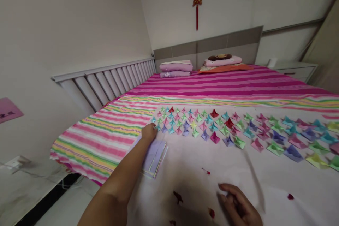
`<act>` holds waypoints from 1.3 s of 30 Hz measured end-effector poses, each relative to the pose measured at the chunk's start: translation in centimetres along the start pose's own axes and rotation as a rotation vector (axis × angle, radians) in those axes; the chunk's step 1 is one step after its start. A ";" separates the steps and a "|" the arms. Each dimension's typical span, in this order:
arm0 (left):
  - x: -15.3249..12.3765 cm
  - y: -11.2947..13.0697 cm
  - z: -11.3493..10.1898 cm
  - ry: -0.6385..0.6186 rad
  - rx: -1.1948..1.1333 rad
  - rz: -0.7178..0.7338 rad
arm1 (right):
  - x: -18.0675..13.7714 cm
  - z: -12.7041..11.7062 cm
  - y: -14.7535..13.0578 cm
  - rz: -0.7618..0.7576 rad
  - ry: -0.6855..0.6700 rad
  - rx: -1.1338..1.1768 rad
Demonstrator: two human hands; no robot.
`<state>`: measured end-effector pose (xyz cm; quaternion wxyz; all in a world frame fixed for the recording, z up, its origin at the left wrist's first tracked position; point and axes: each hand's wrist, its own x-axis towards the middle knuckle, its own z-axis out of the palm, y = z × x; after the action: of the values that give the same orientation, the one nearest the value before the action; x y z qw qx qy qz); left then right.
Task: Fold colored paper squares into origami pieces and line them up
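Observation:
My left hand (149, 132) is stretched out to the left end of the rows of folded paper boats. Its fingers are closed at a small light-blue paper boat (158, 127), partly hidden by the fingertips. Rows of paper boats in pink, green, blue, purple, yellow and red run rightward across a pale sheet (190, 162). Under my left forearm lies a stack of coloured paper (155, 157), a purple sheet on top. Low in the view, my right hand (238, 204) hovers over or rests on the sheet, fingers loosely curled, thumb and forefinger apart, with nothing visible between them.
Dark red printed or loose marks (178, 197) dot the pale sheet. Beneath it spreads a striped bedcover (106, 141) on a bed with a white side rail (106, 77). Folded bedding (176, 67) sits by the headboard (225, 42). A white cabinet (296, 70) stands at far right.

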<state>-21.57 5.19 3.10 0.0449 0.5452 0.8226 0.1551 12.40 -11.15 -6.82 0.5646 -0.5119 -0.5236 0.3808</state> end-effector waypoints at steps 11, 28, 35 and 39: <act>-8.5 -3.0 -0.7 0.203 -0.326 0.151 | 0.0 -0.3 -0.9 -0.024 -0.026 -0.039; -15.1 -7.3 0.8 0.048 -0.501 0.163 | 0.3 -0.8 -0.7 -0.032 -0.119 -0.082; -15.0 -7.3 0.6 0.045 -0.512 0.133 | 0.2 -0.6 -0.9 -0.017 -0.082 -0.075; -14.9 -7.2 0.4 0.061 -0.532 0.095 | 0.3 -0.7 -0.9 -0.012 -0.061 -0.066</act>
<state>-21.84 -10.88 -0.91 0.1543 0.5474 0.7273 0.3842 13.02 -11.10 -5.84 0.5335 -0.5154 -0.5558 0.3752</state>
